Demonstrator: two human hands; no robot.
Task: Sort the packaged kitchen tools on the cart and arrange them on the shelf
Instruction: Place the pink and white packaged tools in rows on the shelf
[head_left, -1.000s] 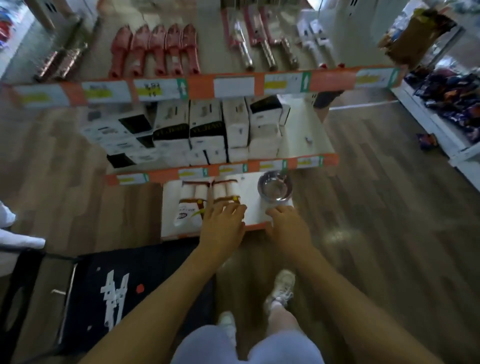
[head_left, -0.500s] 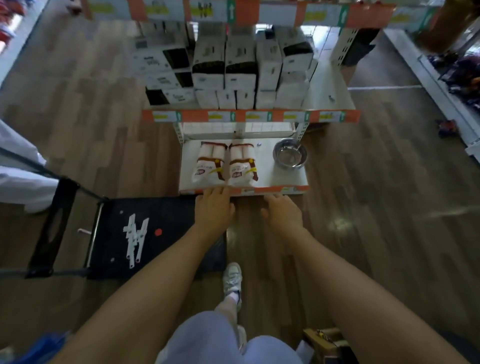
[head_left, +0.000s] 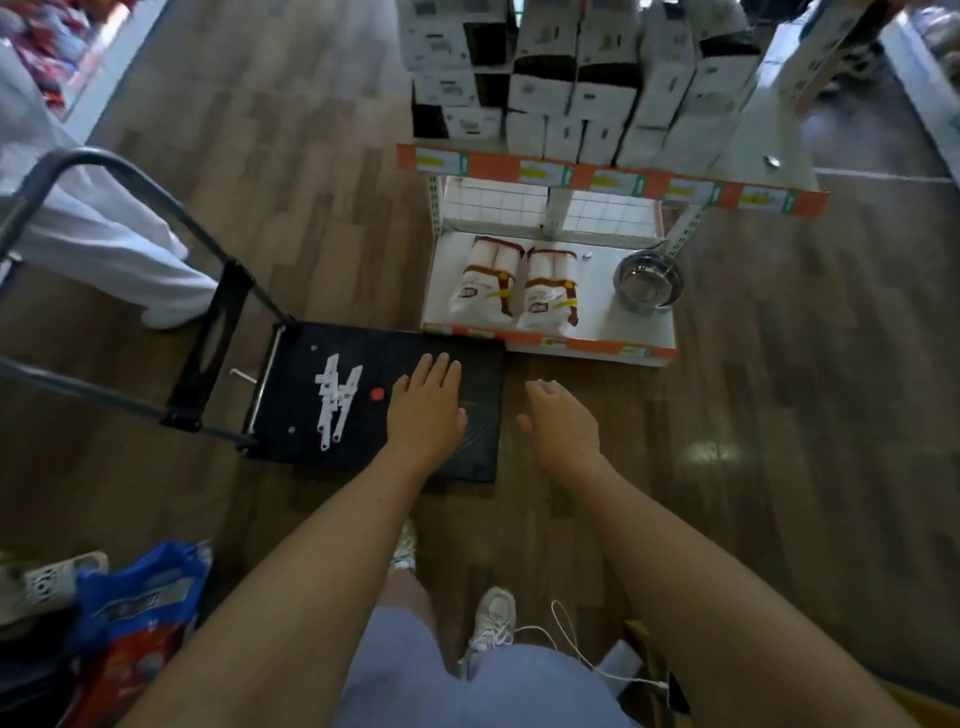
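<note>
Two white packaged items with brown and yellow labels lie side by side on the bottom shelf board, left of a steel bowl. The black flat cart stands on the floor left of the shelf, its deck bare except for a white logo and a red dot. My left hand hangs above the cart's right part with straight fingers and holds nothing. My right hand hovers over the floor in front of the shelf, fingers loosely curled, holding nothing.
White and black boxes crowd the shelf above. The cart's handle rises at the left, beside a person in white clothes. A blue and red bag lies at the lower left. My feet stand on the wooden floor.
Both hands have drawn back from the two packages on the bottom shelf. My view has dropped and pulled back, and my left hand is now above the cart deck.
</note>
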